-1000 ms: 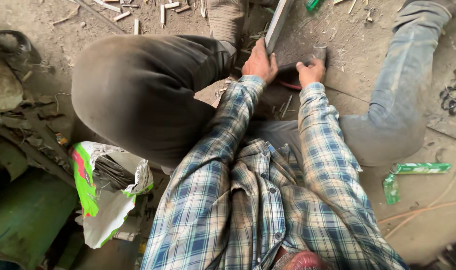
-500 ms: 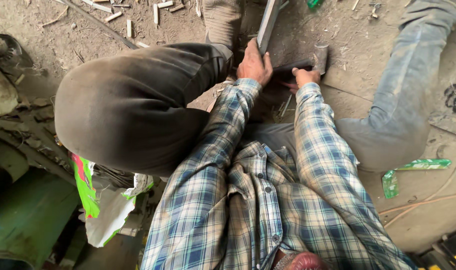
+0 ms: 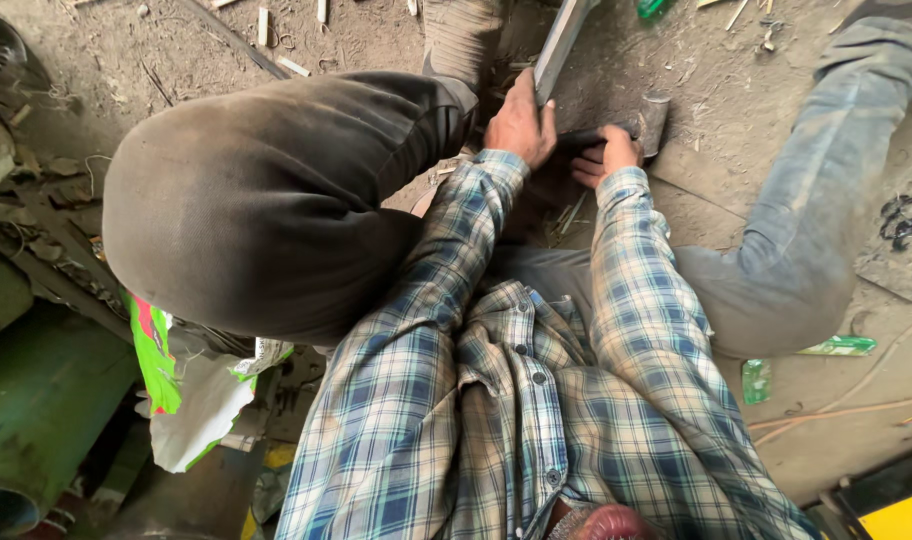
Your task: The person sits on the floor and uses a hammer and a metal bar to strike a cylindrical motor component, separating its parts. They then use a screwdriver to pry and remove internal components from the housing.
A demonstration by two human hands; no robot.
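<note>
I see my left hand point(image 3: 519, 125) wrapped around the lower end of a flat metal bar point(image 3: 560, 42), which slants up and away from it. Just to its right, my right hand point(image 3: 608, 155) is curled around the dark handle of a hammer point(image 3: 648, 122); the hammer's grey head lies on the dirt floor point(image 3: 716, 90) just beyond those fingers. The two hands sit near each other, not touching. My bent left knee point(image 3: 266, 200) rises beside the left hand.
</note>
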